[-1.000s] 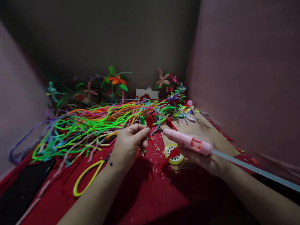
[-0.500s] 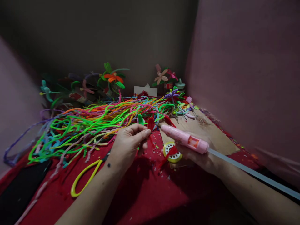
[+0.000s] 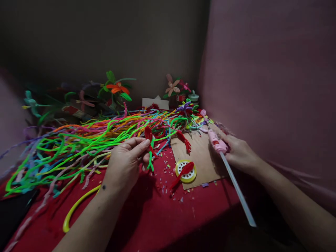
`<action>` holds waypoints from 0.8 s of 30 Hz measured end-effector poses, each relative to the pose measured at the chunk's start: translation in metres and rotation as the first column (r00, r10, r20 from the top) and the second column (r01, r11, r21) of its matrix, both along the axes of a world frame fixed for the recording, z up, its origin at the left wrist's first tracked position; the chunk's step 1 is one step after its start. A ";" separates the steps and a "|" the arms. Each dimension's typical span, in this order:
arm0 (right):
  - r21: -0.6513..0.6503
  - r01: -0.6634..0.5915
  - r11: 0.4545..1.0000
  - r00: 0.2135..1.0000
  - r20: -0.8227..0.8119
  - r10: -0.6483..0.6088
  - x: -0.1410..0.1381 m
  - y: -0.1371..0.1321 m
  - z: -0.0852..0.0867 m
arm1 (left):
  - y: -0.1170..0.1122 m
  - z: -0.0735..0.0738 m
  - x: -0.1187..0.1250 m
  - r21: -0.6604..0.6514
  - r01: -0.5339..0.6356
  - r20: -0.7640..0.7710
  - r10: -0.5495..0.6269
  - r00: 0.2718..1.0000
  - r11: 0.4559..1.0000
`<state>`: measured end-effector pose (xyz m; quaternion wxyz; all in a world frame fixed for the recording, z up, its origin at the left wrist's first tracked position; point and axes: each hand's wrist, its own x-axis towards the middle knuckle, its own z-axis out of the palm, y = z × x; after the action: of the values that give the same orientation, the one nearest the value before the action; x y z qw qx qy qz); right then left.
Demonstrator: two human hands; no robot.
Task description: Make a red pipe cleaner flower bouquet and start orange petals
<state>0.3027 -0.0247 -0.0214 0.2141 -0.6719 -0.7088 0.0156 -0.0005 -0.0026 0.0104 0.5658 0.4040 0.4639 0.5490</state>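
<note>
My left hand point(image 3: 125, 163) pinches a small pipe-cleaner piece point(image 3: 149, 147) with a red petal and a green stem, held just above the red cloth point(image 3: 168, 213). My right hand point(image 3: 240, 154) is closed round a pink glue gun point(image 3: 217, 142) with a long clear glue stick point(image 3: 237, 190) trailing out behind. The gun's tip rests low over the brown cardboard sheet point(image 3: 199, 157), near its far right edge. On the cardboard lie a loose red petal point(image 3: 183, 140) and a yellow round disc point(image 3: 186, 171) with another red piece point(image 3: 181, 173) across it.
A big tangle of coloured pipe cleaners point(image 3: 78, 143) covers the left and middle. Finished pipe-cleaner flowers point(image 3: 115, 87) stand along the back wall. Yellow scissor handles point(image 3: 76, 206) lie by my left forearm. A wall point(image 3: 262, 77) closes the right side.
My right hand has swung the glue gun away from the left hand's piece, out to the far right of the cardboard. The left hand has lowered and turned its piece.
</note>
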 end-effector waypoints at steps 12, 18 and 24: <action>-0.220 0.150 0.964 0.957 0.277 -0.086 0.012 0.003 -0.006 | 0.001 -0.002 -0.002 0.006 0.049 -0.040 -0.049 0.998 0.999; -0.221 0.212 0.952 0.916 0.384 -0.116 0.015 0.003 -0.006 | 0.001 -0.004 -0.001 -0.019 0.045 -0.029 -0.046 0.999 0.999; 0.007 0.015 1.000 0.939 0.342 -0.016 -0.023 -0.012 0.010 | -0.001 -0.004 0.002 0.013 0.056 -0.028 -0.055 0.998 0.998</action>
<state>0.2794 -0.0365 -0.0111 0.0892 -0.6695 -0.7300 -0.1047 0.0020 -0.0033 0.0063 0.5716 0.4281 0.4566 0.5306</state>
